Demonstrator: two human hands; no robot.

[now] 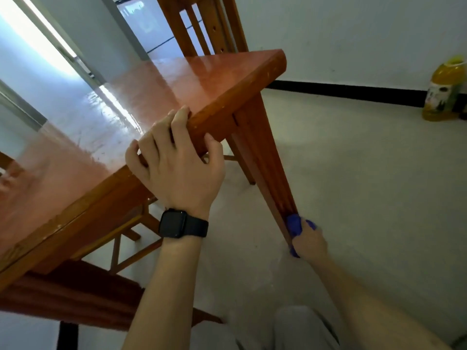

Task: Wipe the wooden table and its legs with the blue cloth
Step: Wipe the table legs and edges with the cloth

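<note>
The wooden table (202, 79) has a glossy reddish top that reflects the window light. My left hand (177, 162), with a black watch on the wrist, grips the table's near edge close to the corner. Below that corner the table leg (262, 157) slants down toward the floor. My right hand (309, 239) holds the blue cloth (294, 226) wrapped around the low end of this leg, close to the floor. The cloth is mostly hidden inside my fingers.
A wooden chair (199, 26) stands behind the far side of the table. Another chair seat (75, 294) sits under the table at the lower left. A yellow bottle (444, 89) stands on the floor by the white wall. My knees (298, 329) show at the bottom.
</note>
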